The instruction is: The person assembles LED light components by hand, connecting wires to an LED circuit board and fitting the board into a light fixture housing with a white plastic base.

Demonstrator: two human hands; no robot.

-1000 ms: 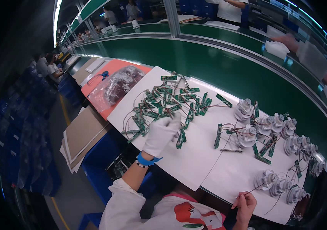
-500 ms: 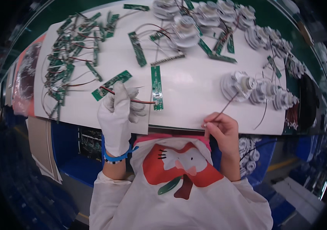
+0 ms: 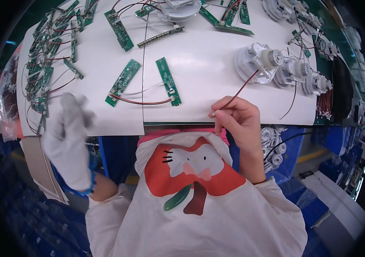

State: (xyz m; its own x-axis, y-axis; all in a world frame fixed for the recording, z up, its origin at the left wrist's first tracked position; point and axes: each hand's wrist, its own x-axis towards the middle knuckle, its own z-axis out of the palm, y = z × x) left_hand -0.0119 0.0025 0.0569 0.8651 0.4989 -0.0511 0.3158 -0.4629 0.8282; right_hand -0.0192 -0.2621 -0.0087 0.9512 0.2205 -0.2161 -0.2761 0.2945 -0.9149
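Note:
My right hand (image 3: 239, 119), bare, pinches the end of a red-and-black wire (image 3: 243, 85) by its small white connector. That wire runs up to a white round motor unit (image 3: 257, 64) standing on the table. My left hand (image 3: 67, 139), in a white glove, is smeared by motion at the table's left front, near the pile of green circuit boards; whether it holds anything does not show. Between the hands lie two green circuit boards, a left one (image 3: 124, 81) slanting and a right one (image 3: 168, 81), joined by a red-and-black cable (image 3: 141, 101) and a thin white one.
A heap of wired circuit boards (image 3: 41, 81) covers the table's left side. More motor units (image 3: 293, 70) stand at the right, beside a bundle of red wires (image 3: 324, 105). A blue bin (image 3: 291, 147) with white round parts sits below the table edge.
My left hand has let go of the cable between the two boards and swung left. The right hand still pinches its wire. The view has shifted, so the table sits higher in it.

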